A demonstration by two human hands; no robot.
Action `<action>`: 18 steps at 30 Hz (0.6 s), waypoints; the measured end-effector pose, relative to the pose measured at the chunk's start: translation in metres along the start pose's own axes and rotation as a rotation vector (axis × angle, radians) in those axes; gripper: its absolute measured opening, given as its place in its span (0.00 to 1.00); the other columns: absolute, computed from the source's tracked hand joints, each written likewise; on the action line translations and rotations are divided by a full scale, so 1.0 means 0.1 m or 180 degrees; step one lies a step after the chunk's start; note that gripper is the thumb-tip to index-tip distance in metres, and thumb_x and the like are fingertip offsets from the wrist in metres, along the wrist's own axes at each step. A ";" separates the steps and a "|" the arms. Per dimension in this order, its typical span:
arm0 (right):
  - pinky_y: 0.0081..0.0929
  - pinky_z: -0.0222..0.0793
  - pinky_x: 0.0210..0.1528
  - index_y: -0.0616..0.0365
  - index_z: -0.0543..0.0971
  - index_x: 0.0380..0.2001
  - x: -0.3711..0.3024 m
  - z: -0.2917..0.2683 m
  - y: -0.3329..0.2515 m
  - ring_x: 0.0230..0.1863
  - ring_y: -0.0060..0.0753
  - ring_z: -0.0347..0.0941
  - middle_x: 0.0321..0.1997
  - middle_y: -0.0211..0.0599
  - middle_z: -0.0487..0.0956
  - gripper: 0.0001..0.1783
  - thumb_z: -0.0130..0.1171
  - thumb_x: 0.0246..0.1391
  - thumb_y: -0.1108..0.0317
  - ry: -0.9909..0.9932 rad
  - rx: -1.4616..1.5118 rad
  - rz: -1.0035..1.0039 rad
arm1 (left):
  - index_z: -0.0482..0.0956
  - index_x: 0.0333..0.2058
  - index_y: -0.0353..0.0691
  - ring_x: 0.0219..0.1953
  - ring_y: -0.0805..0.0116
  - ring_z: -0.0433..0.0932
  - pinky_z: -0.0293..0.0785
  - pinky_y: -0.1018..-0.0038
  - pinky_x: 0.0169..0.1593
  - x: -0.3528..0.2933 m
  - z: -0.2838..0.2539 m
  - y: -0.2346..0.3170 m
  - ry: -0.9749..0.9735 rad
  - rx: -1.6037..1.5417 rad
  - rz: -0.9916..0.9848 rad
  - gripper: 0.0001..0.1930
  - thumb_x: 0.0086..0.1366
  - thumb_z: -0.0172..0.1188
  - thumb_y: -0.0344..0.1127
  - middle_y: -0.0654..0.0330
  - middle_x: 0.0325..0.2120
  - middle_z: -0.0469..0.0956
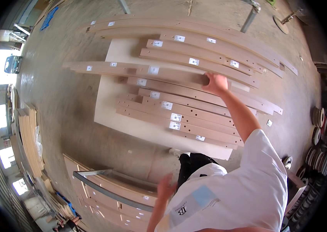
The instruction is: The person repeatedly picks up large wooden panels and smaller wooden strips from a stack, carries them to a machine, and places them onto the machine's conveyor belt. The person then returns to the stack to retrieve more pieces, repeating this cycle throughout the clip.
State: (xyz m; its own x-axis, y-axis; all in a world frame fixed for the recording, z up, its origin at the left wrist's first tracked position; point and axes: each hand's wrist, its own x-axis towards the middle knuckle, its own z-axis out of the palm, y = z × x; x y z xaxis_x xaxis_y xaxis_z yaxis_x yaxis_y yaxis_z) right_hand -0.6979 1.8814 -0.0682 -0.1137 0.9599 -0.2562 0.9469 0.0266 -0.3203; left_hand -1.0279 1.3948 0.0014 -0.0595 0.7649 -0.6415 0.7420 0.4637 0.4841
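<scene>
With my arm stretched forward, my right hand [215, 83] is closed over a long brown board [171, 72], its thumb and fingers curled across the board's width. This board lies among several similar boards with white labels and drilled holes, on a large pale sheet [107, 91]. Just behind the held board are a shorter board [194, 62] and others; nearer to me lie boards with dark holes, such as a labelled board [188, 112]. My left hand [165, 187] hangs low at my side, empty and with fingers apart, near a grey metal frame [111, 192].
More labelled panels [128, 210] lie under the metal frame at the lower left. Stacked boards [32, 141] stand along the left wall. Several rolls [318, 156] line the right side. A grey metal post [250, 19] rises at the far side of the concrete floor [74, 96].
</scene>
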 end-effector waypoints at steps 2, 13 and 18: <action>0.42 0.78 0.50 0.42 0.79 0.58 0.39 0.05 0.09 0.49 0.45 0.82 0.48 0.38 0.85 0.40 0.70 0.38 0.43 0.0056 0.0028 0.0196 | 0.75 0.61 0.42 0.56 0.53 0.79 0.76 0.61 0.57 -0.37 0.43 -0.33 -0.0284 -0.0312 -0.0348 0.33 0.58 0.72 0.42 0.52 0.55 0.80; 0.41 0.78 0.51 0.41 0.77 0.61 1.41 -0.02 0.29 0.50 0.45 0.82 0.49 0.39 0.85 0.44 0.72 0.38 0.41 0.0266 0.0079 0.0318 | 0.69 0.65 0.41 0.47 0.68 0.82 0.80 0.73 0.47 -1.23 1.25 -0.72 0.0015 -0.2555 -0.1633 0.30 0.65 0.66 0.26 0.53 0.54 0.79; 0.42 0.61 0.70 0.40 0.74 0.64 1.61 -0.02 0.37 0.70 0.39 0.65 0.68 0.27 0.73 0.43 0.73 0.42 0.47 0.0365 -0.0636 0.0285 | 0.70 0.63 0.41 0.45 0.67 0.83 0.81 0.73 0.46 -0.98 1.13 -0.42 0.0276 -0.2953 -0.1498 0.28 0.65 0.67 0.25 0.52 0.53 0.80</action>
State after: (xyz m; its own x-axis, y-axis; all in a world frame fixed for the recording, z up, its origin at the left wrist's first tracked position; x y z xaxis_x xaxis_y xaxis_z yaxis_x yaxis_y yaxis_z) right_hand -0.6800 2.0373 -0.1191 -0.0024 0.9860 -0.1668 0.9936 -0.0164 -0.1114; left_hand -0.9773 1.2503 -0.0236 -0.2847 0.4303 -0.8566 -0.1707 0.8566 0.4870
